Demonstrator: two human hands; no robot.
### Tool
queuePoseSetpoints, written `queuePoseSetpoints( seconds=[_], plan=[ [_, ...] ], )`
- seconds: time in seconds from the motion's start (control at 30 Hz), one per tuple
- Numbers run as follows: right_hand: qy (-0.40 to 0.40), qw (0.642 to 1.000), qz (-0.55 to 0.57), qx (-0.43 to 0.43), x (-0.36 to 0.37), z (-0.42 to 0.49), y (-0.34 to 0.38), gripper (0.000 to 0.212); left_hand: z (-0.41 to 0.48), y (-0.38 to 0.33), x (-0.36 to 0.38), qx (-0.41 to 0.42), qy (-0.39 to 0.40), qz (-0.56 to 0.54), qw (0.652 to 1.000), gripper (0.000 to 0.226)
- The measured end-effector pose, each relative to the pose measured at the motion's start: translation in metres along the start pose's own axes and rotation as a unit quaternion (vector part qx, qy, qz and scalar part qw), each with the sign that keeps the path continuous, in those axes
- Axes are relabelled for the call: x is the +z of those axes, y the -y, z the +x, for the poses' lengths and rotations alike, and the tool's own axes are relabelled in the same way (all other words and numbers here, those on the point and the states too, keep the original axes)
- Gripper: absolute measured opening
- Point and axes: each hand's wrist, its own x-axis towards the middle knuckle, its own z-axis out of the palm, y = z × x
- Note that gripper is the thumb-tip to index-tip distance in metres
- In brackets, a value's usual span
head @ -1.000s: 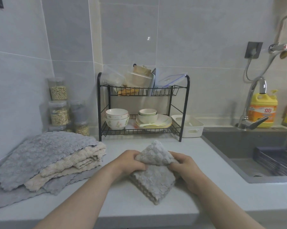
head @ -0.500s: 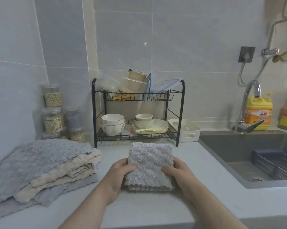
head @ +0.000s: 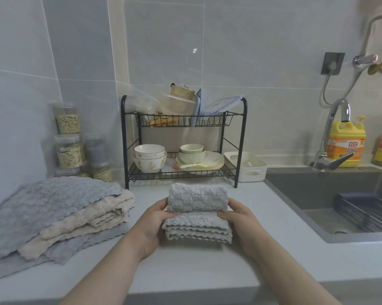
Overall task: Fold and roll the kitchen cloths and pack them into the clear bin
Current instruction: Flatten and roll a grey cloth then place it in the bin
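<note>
The grey cloth lies on the desk between both hands, in front of the dish rack. Its far part is rolled up. Its near part lies flat in layers, with the scalloped edges facing the person. The roll's long axis runs left to right, along the desk's front edge. The left hand grips the roll's left end and the right hand its right end, with the fingers curled round it. A pile of cloths sits to the left.

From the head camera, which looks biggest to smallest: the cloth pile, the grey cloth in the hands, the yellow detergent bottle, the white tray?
1. cloth pile
2. grey cloth
3. yellow detergent bottle and white tray: too alike to rank.
</note>
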Motion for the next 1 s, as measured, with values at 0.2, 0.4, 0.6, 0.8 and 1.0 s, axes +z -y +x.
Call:
queuePoseSetpoints(
  seconds=[0.2, 0.4, 0.6, 0.8, 1.0],
  plan=[
    [0.019, 1.000, 0.001, -0.002, -0.002, -0.001, 0.001, 0.042, 0.003, 0.000, 0.000, -0.013, -0.011, 0.011, 1.000, 0.039],
    [-0.007, 1.000, 0.017, 0.025, -0.001, 0.001, -0.001, 0.028, 0.000, 0.003, 0.001, -0.021, -0.024, 0.013, 0.999, 0.031],
    [-0.028, 0.990, -0.131, -0.045, 0.005, -0.004, -0.004, 0.031, -0.002, 0.009, 0.002, 0.037, -0.037, 0.150, 0.987, 0.015],
    [-0.053, 0.997, -0.041, -0.034, -0.003, -0.002, -0.006, 0.059, 0.000, 0.011, -0.001, 0.040, -0.081, 0.071, 0.993, 0.039],
    [-0.069, 0.995, -0.056, -0.038, -0.004, 0.001, -0.008, 0.037, 0.008, 0.017, -0.002, 0.061, -0.112, 0.071, 0.989, 0.028]
  ],
)
